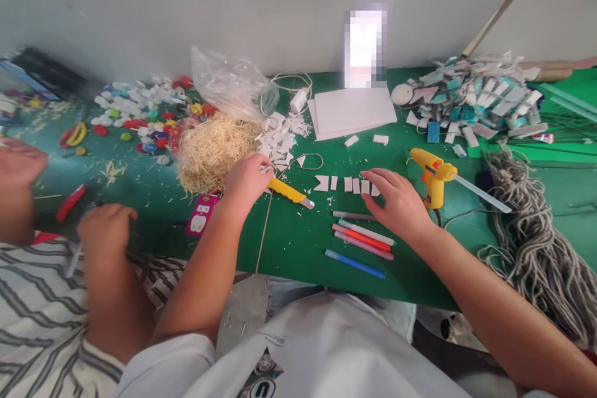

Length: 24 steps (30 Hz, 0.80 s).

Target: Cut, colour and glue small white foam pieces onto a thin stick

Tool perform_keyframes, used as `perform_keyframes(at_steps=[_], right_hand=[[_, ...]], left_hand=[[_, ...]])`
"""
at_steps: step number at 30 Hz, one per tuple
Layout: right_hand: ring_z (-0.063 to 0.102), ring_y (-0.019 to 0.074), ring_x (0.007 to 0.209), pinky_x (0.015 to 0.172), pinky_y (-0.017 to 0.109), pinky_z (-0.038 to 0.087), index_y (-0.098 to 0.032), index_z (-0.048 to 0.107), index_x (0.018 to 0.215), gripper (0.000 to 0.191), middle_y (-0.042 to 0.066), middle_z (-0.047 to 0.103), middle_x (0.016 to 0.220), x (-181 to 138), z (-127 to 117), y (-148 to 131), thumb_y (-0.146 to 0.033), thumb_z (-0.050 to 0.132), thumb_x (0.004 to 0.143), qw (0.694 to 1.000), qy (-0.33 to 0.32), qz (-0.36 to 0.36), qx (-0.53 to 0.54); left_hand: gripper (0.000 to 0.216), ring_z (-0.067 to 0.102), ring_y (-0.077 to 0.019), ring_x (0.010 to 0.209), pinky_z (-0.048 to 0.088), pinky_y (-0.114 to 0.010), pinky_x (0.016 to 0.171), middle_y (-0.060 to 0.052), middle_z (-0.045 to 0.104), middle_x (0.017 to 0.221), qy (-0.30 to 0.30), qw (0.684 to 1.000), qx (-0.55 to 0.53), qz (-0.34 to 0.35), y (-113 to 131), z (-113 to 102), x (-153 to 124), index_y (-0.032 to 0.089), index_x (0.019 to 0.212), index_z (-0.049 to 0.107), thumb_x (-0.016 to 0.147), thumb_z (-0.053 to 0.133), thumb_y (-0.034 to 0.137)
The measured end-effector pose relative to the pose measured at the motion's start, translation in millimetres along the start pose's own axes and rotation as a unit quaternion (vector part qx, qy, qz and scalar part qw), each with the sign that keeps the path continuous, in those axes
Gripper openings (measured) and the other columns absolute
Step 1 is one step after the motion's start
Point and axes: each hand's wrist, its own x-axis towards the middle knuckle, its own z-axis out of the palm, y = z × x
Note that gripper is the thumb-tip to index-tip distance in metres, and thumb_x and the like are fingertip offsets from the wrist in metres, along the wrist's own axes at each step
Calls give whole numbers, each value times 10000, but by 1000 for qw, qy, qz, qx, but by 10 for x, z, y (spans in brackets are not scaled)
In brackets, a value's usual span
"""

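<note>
My left hand (249, 181) is closed, fingertips together at the edge of a pile of white foam-like scraps (277, 137); whatever is in them is too small to make out. Just right of it lies a yellow utility knife (286, 190). My right hand (398, 202) has thumb and fingers apart over the right end of a row of small white pieces (348, 184), partly hiding the last ones. At the row's left end sits a notched white piece (321, 183). Several markers, including a blue marker (355, 263) and a red marker (364, 237), lie below the row.
A yellow glue gun (433, 175) with a glue stick stands right, beside grey yarn (536, 242). Behind are white boards (354, 113), a blurred bright screen (364, 43) and a heap of cut pieces (480, 99). Left are straw (214, 149), a pink socket box (200, 214) and a co-worker's hands (106, 230).
</note>
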Motion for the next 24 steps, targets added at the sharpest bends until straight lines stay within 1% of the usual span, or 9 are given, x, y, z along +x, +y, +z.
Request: perform_keyframes(at_steps=[2, 5, 9, 12, 14, 18, 21, 22, 24], right_hand=[[732, 316, 1040, 865, 495, 618, -166, 683, 1233, 320, 171, 746, 1178, -6, 1, 2, -248, 533, 963, 1000, 1, 0, -2], [735, 314, 1023, 855, 489, 621, -148, 690, 1220, 320, 181, 747, 1166, -9, 5, -6, -240, 521, 964, 1000, 6, 1, 0], [726, 318, 1052, 881, 504, 613, -172, 688, 1229, 326, 171, 742, 1185, -13, 19, -42, -248, 522, 959, 1000, -9, 16, 10], [726, 318, 1049, 892, 511, 610, -174, 686, 1228, 328, 173, 741, 1183, -18, 37, -71, -246, 521, 954, 1000, -3, 21, 21], [730, 316, 1036, 883, 507, 615, -163, 690, 1216, 324, 179, 744, 1171, -18, 46, -89, -236, 521, 949, 999, 6, 19, 25], [730, 316, 1036, 881, 509, 620, -177, 696, 1212, 325, 173, 745, 1174, 3, 33, -120, -237, 523, 944, 998, -2, 28, 48], [725, 309, 1070, 894, 493, 624, -194, 697, 1232, 340, 159, 738, 1205, 59, 3, -159, -255, 532, 941, 994, -13, 47, 93], [722, 305, 1086, 899, 483, 625, -198, 698, 1238, 345, 155, 735, 1220, 92, -5, -182, -266, 538, 940, 992, -16, 53, 114], [714, 298, 1115, 915, 470, 624, -210, 697, 1252, 359, 141, 726, 1254, 190, -6, -247, -301, 563, 932, 985, -24, 59, 163]], left_hand=[[138, 711, -242, 939, 552, -308, 804, -61, 762, 1058, -16, 1000, 7, 5, 52, 22, 31, 219, 861, 775, 840, 639, 228], [93, 701, -264, 862, 545, -332, 732, -59, 761, 919, -43, 999, 20, 3, 133, 93, 124, 228, 704, 750, 784, 702, 236], [182, 682, -279, 729, 522, -363, 667, -71, 715, 735, -60, 998, 27, 5, 210, 208, 245, 218, 534, 656, 698, 721, 175], [175, 671, -263, 705, 512, -347, 649, -63, 696, 699, -42, 999, 11, 16, 245, 246, 260, 214, 522, 626, 651, 684, 111], [161, 668, -246, 718, 509, -331, 646, -56, 707, 733, -19, 999, -12, 27, 259, 226, 229, 212, 540, 621, 651, 666, 105], [70, 676, -207, 751, 523, -302, 673, -47, 732, 822, 36, 996, -77, 34, 271, 85, 115, 203, 697, 668, 738, 630, 162], [77, 643, -150, 613, 513, -257, 588, -18, 713, 728, 46, 980, -192, 30, 294, -54, 28, 194, 774, 669, 779, 600, 228], [76, 630, -137, 578, 504, -244, 558, -13, 706, 702, 41, 963, -265, 34, 314, -97, 3, 192, 761, 657, 771, 603, 245], [81, 611, -119, 538, 492, -231, 524, -13, 700, 672, 20, 909, -414, 51, 380, -178, -45, 188, 717, 634, 733, 629, 267]])
